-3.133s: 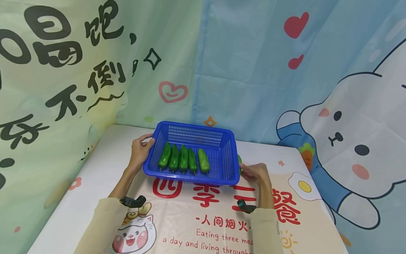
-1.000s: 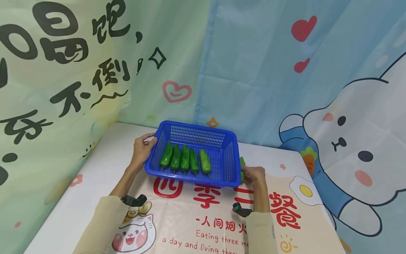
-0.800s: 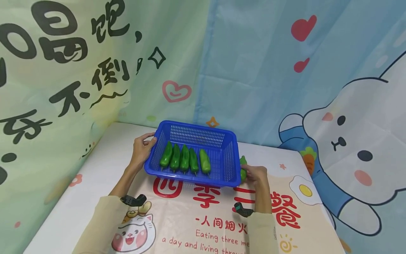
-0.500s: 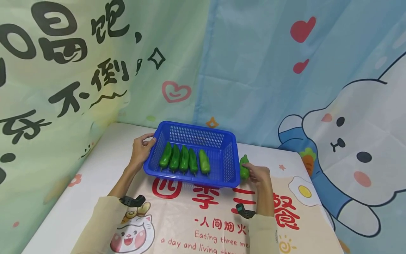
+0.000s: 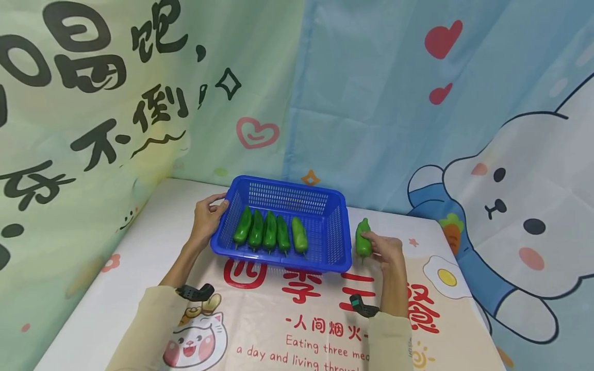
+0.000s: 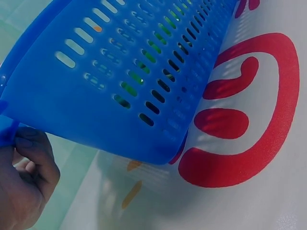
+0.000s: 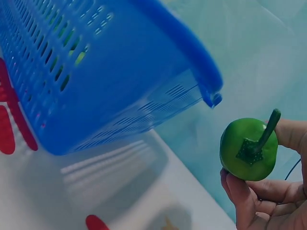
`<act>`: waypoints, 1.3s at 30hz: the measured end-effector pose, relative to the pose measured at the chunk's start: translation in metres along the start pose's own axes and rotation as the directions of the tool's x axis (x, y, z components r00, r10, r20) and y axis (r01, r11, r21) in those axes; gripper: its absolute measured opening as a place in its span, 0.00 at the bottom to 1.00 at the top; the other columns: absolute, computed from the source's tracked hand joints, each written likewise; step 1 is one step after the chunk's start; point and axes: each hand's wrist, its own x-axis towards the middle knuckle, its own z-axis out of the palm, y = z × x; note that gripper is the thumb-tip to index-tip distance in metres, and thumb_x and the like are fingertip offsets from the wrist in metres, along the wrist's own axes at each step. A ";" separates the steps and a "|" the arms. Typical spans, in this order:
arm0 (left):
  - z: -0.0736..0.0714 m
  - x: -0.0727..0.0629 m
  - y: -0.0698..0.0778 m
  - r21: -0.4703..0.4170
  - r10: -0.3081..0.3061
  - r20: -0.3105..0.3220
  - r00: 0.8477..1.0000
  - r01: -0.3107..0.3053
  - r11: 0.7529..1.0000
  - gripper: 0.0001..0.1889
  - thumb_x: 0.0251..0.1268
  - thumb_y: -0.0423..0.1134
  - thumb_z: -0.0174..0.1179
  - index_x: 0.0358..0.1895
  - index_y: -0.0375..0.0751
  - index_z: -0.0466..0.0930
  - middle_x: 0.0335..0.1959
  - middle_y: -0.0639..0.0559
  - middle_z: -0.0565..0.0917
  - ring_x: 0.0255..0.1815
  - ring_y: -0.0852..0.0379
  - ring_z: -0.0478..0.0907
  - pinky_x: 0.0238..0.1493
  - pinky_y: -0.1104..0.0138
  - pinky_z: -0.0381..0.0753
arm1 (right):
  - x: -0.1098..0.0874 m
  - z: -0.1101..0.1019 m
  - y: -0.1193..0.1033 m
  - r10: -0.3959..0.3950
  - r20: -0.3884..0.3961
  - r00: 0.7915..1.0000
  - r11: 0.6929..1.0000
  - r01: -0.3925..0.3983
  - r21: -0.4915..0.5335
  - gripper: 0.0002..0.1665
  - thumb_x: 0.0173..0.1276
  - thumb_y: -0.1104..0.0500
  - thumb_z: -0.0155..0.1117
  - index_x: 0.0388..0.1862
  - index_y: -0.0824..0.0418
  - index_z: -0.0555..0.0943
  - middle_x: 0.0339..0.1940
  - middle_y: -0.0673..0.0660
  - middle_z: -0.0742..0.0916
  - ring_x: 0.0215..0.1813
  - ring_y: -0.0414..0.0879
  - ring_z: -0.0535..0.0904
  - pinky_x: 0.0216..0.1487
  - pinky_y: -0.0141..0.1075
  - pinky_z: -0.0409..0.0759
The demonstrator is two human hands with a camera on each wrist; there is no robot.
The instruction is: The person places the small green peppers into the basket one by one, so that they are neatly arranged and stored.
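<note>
A blue plastic basket stands on the table, with several green peppers lying side by side in its left and middle part. The left hand grips the basket's left rim, thumb on top; in the left wrist view its curled fingers are at the rim. Just right of the basket, the right hand pinches one more green pepper between thumb and fingers. The right wrist view shows this pepper stem end toward the camera, apart from the basket and raised off the table.
The white table carries a printed beige mat under the basket. Behind the table hang printed cloths, close to the basket's far side. Each wrist wears a small black camera.
The right hand has moved right and slightly up from behind the basket's right wall, bringing the pepper into full view. The left hand and the peppers in the basket look unchanged.
</note>
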 end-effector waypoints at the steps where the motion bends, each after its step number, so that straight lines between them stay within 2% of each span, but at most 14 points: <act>1: 0.000 0.000 0.000 -0.001 -0.002 0.002 1.000 0.002 1.000 0.21 0.85 0.36 0.59 0.71 0.27 0.79 0.32 0.31 0.90 0.21 0.68 0.82 0.24 0.75 0.82 | -0.001 -0.001 -0.001 -0.005 0.002 1.000 1.000 0.005 -0.001 0.44 0.73 0.48 0.75 0.74 0.76 0.73 0.64 0.67 0.83 0.53 0.51 0.80 0.40 0.28 0.83; 5: 0.001 0.000 0.002 -0.006 -0.002 0.003 1.000 0.002 1.000 0.21 0.85 0.35 0.58 0.71 0.27 0.79 0.31 0.32 0.90 0.21 0.68 0.82 0.24 0.75 0.82 | -0.006 -0.003 -0.006 -0.035 0.003 0.999 0.999 0.034 0.002 0.43 0.72 0.48 0.76 0.73 0.76 0.74 0.59 0.64 0.84 0.48 0.47 0.81 0.40 0.28 0.84; 8: 0.001 0.000 0.002 -0.007 -0.003 0.005 1.000 0.003 1.000 0.21 0.85 0.36 0.59 0.71 0.27 0.79 0.33 0.30 0.90 0.21 0.68 0.82 0.24 0.75 0.82 | -0.009 -0.004 -0.010 -0.054 0.001 0.999 0.999 0.054 0.008 0.41 0.72 0.49 0.76 0.71 0.77 0.75 0.52 0.61 0.85 0.43 0.45 0.81 0.38 0.28 0.85; 11: 0.002 -0.001 0.002 -0.007 -0.007 0.011 1.000 0.007 1.000 0.21 0.85 0.36 0.59 0.71 0.27 0.79 0.34 0.26 0.90 0.21 0.68 0.82 0.24 0.74 0.82 | -0.012 -0.006 -0.014 -0.067 0.010 0.998 0.998 0.067 0.008 0.41 0.72 0.50 0.76 0.71 0.77 0.76 0.50 0.60 0.86 0.41 0.43 0.82 0.38 0.28 0.86; 15: 0.003 -0.002 0.003 -0.008 -0.006 0.014 1.000 0.006 1.000 0.22 0.84 0.36 0.59 0.72 0.27 0.79 0.36 0.24 0.90 0.21 0.68 0.83 0.24 0.74 0.82 | -0.015 -0.007 -0.018 -0.073 0.028 0.997 0.997 0.073 -0.011 0.43 0.73 0.48 0.76 0.73 0.77 0.75 0.58 0.64 0.85 0.44 0.44 0.83 0.41 0.29 0.87; 18: 0.002 -0.002 0.003 -0.009 -0.008 0.015 1.000 0.008 1.000 0.22 0.84 0.37 0.60 0.72 0.27 0.79 0.36 0.26 0.90 0.21 0.68 0.83 0.24 0.74 0.82 | -0.016 -0.007 -0.021 -0.080 0.044 0.996 0.996 0.081 -0.024 0.45 0.73 0.46 0.76 0.74 0.77 0.74 0.65 0.67 0.84 0.47 0.45 0.83 0.42 0.28 0.87; 21: 0.000 -0.001 0.003 -0.009 -0.013 0.018 1.000 0.013 1.000 0.23 0.84 0.37 0.60 0.73 0.27 0.78 0.35 0.30 0.91 0.22 0.68 0.83 0.24 0.74 0.82 | -0.018 -0.005 -0.023 -0.103 0.064 0.993 0.994 0.105 -0.025 0.46 0.73 0.45 0.76 0.74 0.77 0.74 0.65 0.68 0.85 0.46 0.44 0.84 0.42 0.28 0.87; 26: -0.003 -0.002 0.005 -0.010 -0.013 0.005 1.000 0.013 1.000 0.23 0.84 0.37 0.60 0.72 0.27 0.78 0.34 0.30 0.91 0.22 0.68 0.83 0.24 0.74 0.83 | -0.020 0.006 -0.028 -0.145 0.092 0.985 0.989 0.147 -0.012 0.41 0.73 0.46 0.77 0.70 0.77 0.79 0.49 0.59 0.90 0.39 0.40 0.87 0.43 0.29 0.89; 30: -0.004 -0.002 0.006 -0.014 -0.012 0.013 1.000 0.013 1.000 0.23 0.84 0.37 0.60 0.73 0.27 0.78 0.34 0.31 0.91 0.22 0.68 0.83 0.24 0.74 0.83 | -0.023 0.014 -0.032 -0.168 0.117 0.979 0.986 0.169 0.000 0.39 0.74 0.48 0.76 0.69 0.77 0.80 0.39 0.52 0.91 0.36 0.39 0.88 0.42 0.29 0.89; 35: -0.004 0.000 0.004 -0.025 -0.015 0.022 1.000 0.015 1.000 0.24 0.84 0.37 0.60 0.74 0.25 0.76 0.32 0.36 0.92 0.22 0.68 0.83 0.24 0.73 0.83 | -0.028 0.022 -0.037 -0.195 0.161 0.967 0.980 0.197 0.006 0.38 0.74 0.49 0.76 0.69 0.78 0.80 0.36 0.50 0.92 0.35 0.38 0.89 0.41 0.29 0.90; 39: -0.001 -0.002 0.003 -0.018 -0.015 0.020 1.000 0.015 1.000 0.23 0.84 0.37 0.60 0.73 0.26 0.77 0.32 0.35 0.91 0.21 0.68 0.83 0.23 0.73 0.83 | -0.029 0.025 -0.040 -0.200 0.185 0.962 0.979 0.205 -0.004 0.38 0.75 0.49 0.76 0.69 0.78 0.80 0.36 0.50 0.92 0.35 0.38 0.90 0.44 0.29 0.90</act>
